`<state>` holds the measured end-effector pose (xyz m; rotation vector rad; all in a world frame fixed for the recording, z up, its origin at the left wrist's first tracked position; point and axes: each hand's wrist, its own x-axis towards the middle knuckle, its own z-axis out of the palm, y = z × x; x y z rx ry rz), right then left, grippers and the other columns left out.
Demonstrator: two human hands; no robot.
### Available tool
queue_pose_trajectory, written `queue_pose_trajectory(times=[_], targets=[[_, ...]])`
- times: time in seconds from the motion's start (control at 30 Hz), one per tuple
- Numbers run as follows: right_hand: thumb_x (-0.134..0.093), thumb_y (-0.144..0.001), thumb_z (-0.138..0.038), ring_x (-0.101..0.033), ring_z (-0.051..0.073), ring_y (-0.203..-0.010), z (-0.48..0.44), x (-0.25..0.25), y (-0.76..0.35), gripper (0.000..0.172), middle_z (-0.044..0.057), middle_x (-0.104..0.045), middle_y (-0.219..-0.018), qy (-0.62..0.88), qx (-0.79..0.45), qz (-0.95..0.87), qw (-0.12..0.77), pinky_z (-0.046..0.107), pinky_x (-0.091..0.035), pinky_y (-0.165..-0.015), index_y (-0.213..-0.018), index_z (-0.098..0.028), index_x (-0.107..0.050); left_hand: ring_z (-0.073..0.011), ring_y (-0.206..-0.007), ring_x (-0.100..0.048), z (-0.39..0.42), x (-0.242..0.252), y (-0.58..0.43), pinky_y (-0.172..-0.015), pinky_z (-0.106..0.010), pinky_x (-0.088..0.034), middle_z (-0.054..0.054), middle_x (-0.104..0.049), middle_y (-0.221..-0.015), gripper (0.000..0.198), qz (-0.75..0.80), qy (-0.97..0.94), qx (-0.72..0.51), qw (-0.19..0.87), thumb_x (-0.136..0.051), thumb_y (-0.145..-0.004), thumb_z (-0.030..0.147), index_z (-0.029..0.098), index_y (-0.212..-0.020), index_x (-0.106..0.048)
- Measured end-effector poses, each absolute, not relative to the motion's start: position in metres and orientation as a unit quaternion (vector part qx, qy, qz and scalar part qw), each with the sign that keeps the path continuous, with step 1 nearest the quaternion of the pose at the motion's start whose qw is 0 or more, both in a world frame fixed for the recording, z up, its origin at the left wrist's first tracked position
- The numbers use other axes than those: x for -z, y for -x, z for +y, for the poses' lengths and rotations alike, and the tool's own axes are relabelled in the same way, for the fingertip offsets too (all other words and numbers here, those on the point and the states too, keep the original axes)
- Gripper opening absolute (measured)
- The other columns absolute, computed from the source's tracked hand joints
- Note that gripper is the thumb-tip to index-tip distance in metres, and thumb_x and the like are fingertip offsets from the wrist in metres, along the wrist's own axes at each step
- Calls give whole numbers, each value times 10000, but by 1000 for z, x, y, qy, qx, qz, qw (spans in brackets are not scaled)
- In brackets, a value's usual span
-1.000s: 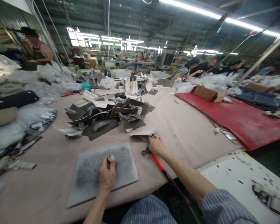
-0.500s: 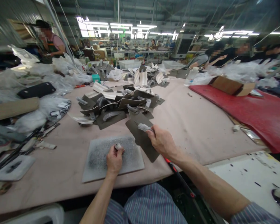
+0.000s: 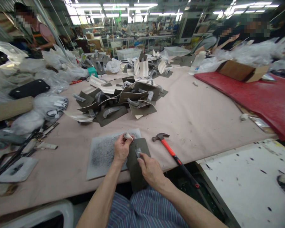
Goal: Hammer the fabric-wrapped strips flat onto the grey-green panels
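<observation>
My left hand [image 3: 121,150] is closed around a small off-white stubby piece [image 3: 128,136] at the far edge of a dark grey panel. The dark grey panel [image 3: 135,166] stretches from the speckled grey board [image 3: 101,156] over the table's front edge toward my lap. My right hand [image 3: 152,170] grips the plastic-wrapped handle [image 3: 138,152] on the panel's face. To the right lies a claw hammer [image 3: 169,148] with a red and black grip, its shaft sticking out past the edge. Beyond the board is a heap of similar panels with wrapped handles [image 3: 111,110].
Plastic bags [image 3: 49,107] and loose tools [image 3: 26,147] crowd the left side. At right are a red sheet [image 3: 249,98], an open cardboard box [image 3: 239,71] and a white stained surface [image 3: 249,174]. Co-workers sit at the far left and far right.
My right hand has brought the panel left and nearer to me, over the board's right part. My left hand has moved right to the panel's edge. The hammer is now uncovered.
</observation>
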<state>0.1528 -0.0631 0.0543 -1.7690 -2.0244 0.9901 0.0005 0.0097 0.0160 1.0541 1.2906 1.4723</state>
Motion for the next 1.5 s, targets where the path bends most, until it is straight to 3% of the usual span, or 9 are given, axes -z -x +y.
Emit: queue_pose_trajectory(times=[0.17,0.3,0.53,0.73,0.9,1.0,1.2,1.4,1.5], targets=[[-393,-1005,-366,-667,236,-1002,-57,-54,-167,405,115,-702,-1109,591,-385,-678,207,333,-470,-883,-1293,-162,-592,-215,-830,-731,17,-5,-12,-834,-356,-574,-80,-753,-906,396,506,-424,-564,497,-724,-767,413,146,-1039,-615],[-388,-993,-389,-633,232,-927,-46,-46,-211,416,122,-663,-1073,655,-273,-653,266,347,-471,-852,-1273,-141,-569,-219,-819,-735,13,0,-10,-854,-372,-572,-69,-748,-880,400,505,-416,-565,502,-713,-785,418,142,-1053,-603],[-555,-942,-372,-578,275,-960,-34,-14,-291,320,135,-594,-1046,724,-74,-685,29,344,-432,-812,-1160,-142,-600,-213,-820,-731,14,-2,-10,-849,-367,-573,-63,-746,-865,332,527,-455,-540,474,-677,-816,402,157,-1032,-614],[-535,-929,-262,-599,218,-810,-28,-12,-297,177,99,-611,-909,726,-192,-660,27,306,-420,-710,-1055,-141,-560,-211,-832,-728,16,0,-13,-851,-356,-569,-63,-747,-863,258,532,-477,-531,456,-671,-810,350,163,-983,-631],[-499,-839,-246,-451,122,-521,-19,-29,-288,113,-18,-489,-679,627,-615,-439,191,235,-398,-499,-927,-179,-515,-208,-840,-715,11,1,-17,-808,-322,-560,-65,-748,-890,223,559,-516,-516,393,-657,-810,309,174,-987,-650],[-405,-894,-354,-305,86,-414,-19,-48,-270,160,-63,-383,-623,598,-669,-385,217,207,-310,-397,-868,-204,-454,-209,-836,-705,6,-1,-18,-793,-311,-546,-56,-749,-894,176,577,-566,-486,332,-643,-816,287,193,-962,-673],[-291,-978,-492,-440,124,-496,-24,-100,-236,354,-21,-465,-595,586,-366,-642,332,237,-328,-480,-803,-218,-431,-209,-849,-696,-1,-6,-20,-817,-322,-530,-47,-752,-930,189,574,-618,-451,291,-606,-836,268,212,-997,-687],[-438,-982,-351,-431,130,-495,-13,-128,-236,218,17,-524,-612,537,-183,-816,108,284,-209,-507,-833,-204,-499,-201,-791,-687,-1,-8,-18,-750,-308,-527,-38,-744,-877,163,566,-633,-442,290,-589,-831,228,221,-952,-698],[-407,-1006,-412,-392,116,-471,-9,-157,-235,275,-7,-484,-587,545,-171,-794,208,270,-217,-499,-818,-221,-463,-199,-804,-685,0,-7,-18,-771,-305,-524,-34,-741,-886,163,561,-631,-448,293,-592,-826,234,224,-944,-704]])
